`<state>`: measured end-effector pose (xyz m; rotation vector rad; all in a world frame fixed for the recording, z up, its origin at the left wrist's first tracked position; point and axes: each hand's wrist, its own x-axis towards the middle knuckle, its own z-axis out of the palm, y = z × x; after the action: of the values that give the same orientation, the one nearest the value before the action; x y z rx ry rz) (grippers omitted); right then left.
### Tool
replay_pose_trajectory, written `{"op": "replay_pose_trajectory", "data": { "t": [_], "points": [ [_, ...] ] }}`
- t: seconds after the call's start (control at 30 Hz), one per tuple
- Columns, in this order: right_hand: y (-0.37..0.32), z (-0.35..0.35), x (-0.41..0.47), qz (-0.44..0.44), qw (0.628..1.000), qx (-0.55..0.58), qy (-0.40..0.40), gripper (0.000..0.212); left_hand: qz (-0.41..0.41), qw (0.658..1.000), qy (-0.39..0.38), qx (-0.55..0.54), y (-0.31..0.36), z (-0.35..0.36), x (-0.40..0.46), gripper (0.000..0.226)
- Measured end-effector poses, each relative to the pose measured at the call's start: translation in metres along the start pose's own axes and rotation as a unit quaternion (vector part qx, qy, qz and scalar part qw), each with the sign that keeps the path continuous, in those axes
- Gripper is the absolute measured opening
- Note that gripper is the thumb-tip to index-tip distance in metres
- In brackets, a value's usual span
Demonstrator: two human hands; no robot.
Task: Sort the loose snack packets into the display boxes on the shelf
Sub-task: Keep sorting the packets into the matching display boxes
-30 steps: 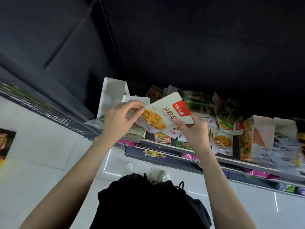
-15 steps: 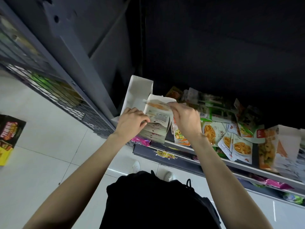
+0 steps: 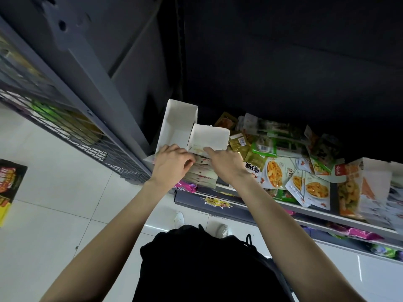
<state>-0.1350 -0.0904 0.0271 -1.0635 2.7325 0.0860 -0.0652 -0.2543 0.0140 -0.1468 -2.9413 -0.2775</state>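
Two white display boxes stand at the shelf's left end: a taller empty one behind and a lower one in front. A row of white snack packets fills the lower box's front part. My left hand has its fingers curled over the packets' left tops. My right hand presses the packets down from the right, its forefinger on the rearmost packet. Loose packets with orange and green prints lie heaped on the shelf to the right.
A dark shelf upright and a wire-mesh rack stand to the left. An orange display box sits at the right. Pink packets lie on the lower shelf. A printed carton rests on the white tiled floor.
The white packet with the orange print, held up a second ago, has gone down into the lower box. Both hands have dropped onto the row of packets. The view has shifted right.
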Motion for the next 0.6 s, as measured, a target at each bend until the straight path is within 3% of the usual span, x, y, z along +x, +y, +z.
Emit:
{"op": "replay_pose_trajectory", "data": {
  "t": [0.03, 0.1, 0.23, 0.33, 0.43, 0.5, 0.6],
  "points": [
    [0.002, 0.003, -0.003, 0.0, 1.0, 0.026, -0.01, 0.044, 0.004, 1.0, 0.017, -0.005, 0.002, -0.001, 0.0, 0.004],
    [0.009, 0.002, -0.014, -0.002, 0.994, 0.112, 0.003, 0.042, -0.003, 0.998, 0.055, -0.035, 0.013, -0.007, -0.001, 0.021],
    [0.037, 0.011, -0.057, 0.025, 0.941, 0.292, 0.172, 0.031, 0.021, 0.977, 0.157, -0.146, 0.062, -0.02, 0.002, 0.027],
    [0.074, 0.04, -0.1, 0.102, 0.904, 0.344, 0.232, 0.024, 0.064, 0.953, 0.184, -0.23, 0.113, -0.017, 0.012, 0.028],
    [0.116, 0.072, -0.139, 0.231, 0.885, 0.324, 0.242, 0.024, 0.09, 0.953, 0.105, -0.269, 0.159, 0.014, 0.027, 0.015],
    [0.14, 0.091, -0.159, 0.31, 0.875, 0.301, 0.216, 0.027, 0.085, 0.969, 0.003, -0.232, 0.18, 0.043, 0.04, 0.012],
    [0.166, 0.117, -0.175, 0.336, 0.894, 0.266, 0.133, 0.04, 0.094, 0.975, -0.153, -0.128, 0.203, 0.087, 0.062, 0.042]
  ]
}}
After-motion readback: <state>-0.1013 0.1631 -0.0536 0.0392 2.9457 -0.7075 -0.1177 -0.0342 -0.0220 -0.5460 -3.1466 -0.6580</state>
